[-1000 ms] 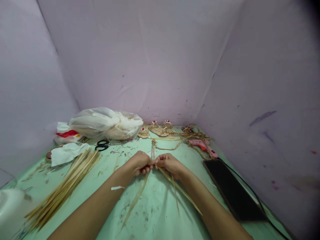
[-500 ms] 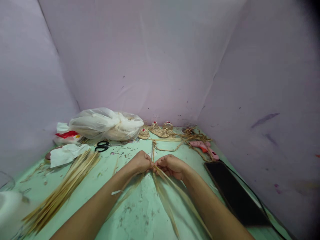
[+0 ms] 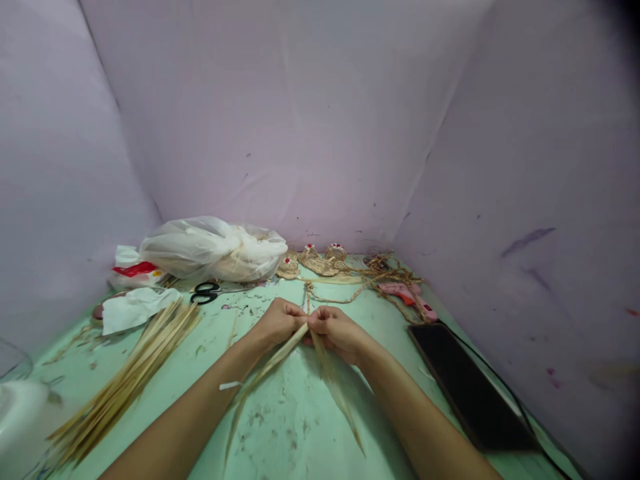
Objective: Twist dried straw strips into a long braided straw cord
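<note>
My left hand [image 3: 281, 323] and my right hand [image 3: 336, 331] meet at the middle of the table, both closed in a pinch. Between them is the near end of a thin braided cord [image 3: 309, 300] of dry straw-coloured fibre, which runs away from me to a small knot on the tabletop. A pale fibre strip [image 3: 265, 370] trails from the left fingers toward me along the left forearm. From under the right fingers another strip [image 3: 340, 393] hangs down to the right. The fingertips hide the crossing of the strips.
Loose fibre strips [image 3: 125, 387] lie in a bundle at left, near black-handled scissors [image 3: 206, 292] and a white cloth [image 3: 135, 310]. Behind are a plastic bag [image 3: 215, 250] and woven pieces with red beads [image 3: 320, 260]. At right lie a pink glue gun [image 3: 407, 293] and a dark flat slab [image 3: 470, 387].
A strip that lay toward the right forearm is gone from there, and a pale strip now crosses down to the left. Both hands have shifted slightly and stay together at the braid's end.
</note>
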Tool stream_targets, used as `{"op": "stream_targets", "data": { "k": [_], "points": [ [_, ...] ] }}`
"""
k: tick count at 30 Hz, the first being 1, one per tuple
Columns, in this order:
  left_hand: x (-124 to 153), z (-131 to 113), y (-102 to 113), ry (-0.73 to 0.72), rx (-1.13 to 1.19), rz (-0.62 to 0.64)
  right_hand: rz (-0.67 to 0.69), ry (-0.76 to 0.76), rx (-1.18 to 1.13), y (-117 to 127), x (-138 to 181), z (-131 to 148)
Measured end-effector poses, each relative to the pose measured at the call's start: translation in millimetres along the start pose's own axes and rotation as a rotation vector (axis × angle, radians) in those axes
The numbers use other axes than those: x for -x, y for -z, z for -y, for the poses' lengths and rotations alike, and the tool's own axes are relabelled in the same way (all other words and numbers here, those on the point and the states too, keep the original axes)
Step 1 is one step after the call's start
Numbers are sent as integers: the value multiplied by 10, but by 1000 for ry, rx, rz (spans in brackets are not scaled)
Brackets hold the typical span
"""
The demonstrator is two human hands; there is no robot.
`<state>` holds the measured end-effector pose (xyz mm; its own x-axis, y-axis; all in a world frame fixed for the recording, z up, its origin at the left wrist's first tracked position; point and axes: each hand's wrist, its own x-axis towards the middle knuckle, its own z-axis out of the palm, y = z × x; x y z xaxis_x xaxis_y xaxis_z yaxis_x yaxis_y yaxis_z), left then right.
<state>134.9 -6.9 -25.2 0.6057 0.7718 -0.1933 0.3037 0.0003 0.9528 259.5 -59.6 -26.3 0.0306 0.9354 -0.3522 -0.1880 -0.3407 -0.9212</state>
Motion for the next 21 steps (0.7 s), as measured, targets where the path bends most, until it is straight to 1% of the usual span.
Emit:
{"op": "stream_targets", "data": {
  "k": [3,6,10,13,15,17,19,21],
  "points": [
    [6,19,-18,-37,-61,3,69,-73,-55,23,4,-5],
    [2,40,-14,-89,-164,5,81,-102,38,83,-17,-9],
    [3,33,36,-92,-224,124,65,-27,185,163,-53,-29],
    [-1,16,73,-51,-237,177,58,32,225,189,-65,-52],
    [-6,7,77,-26,-243,166,44,42,234,186,-69,-68],
    [-8,2,64,-25,-279,113,18,33,227,172,-75,-81],
    [-7,4,43,-50,-328,52,3,26,230,154,-79,-92],
    [-4,14,24,-79,-376,26,-11,20,253,137,-80,-98]
  ]
}}
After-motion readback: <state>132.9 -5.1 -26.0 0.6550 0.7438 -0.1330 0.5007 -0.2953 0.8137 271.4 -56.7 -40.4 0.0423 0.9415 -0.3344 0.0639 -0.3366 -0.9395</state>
